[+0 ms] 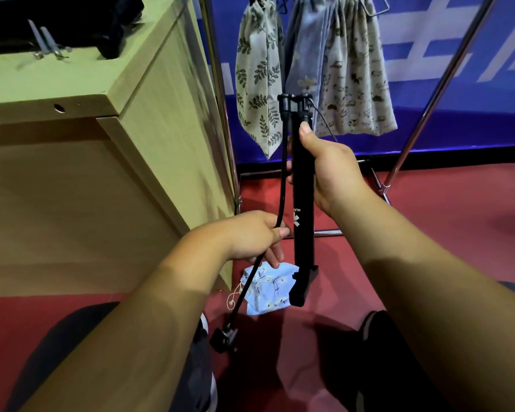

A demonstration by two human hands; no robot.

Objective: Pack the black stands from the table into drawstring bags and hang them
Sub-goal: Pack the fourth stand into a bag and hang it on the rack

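A black stand (303, 203) is held upright in front of me, its clamp foot at the bottom and a hinge block at the top. My right hand (329, 168) grips its thick pole near the upper half, thumb up along it. From the hinge a thin black flexible arm (282, 185) hangs down to a small clip head near my knee. My left hand (256, 236) holds that flexible arm partway down. A light blue floral drawstring bag (268, 292) lies on the red floor below the stand. Several filled drawstring bags (259, 72) hang on the metal rack behind.
A wooden table (95, 144) stands at the left, with dark items and metal clips on top. The rack's metal uprights (217, 84) rise beside the table and at the right. A blue wall panel is behind. My knees and shoes show at the bottom.
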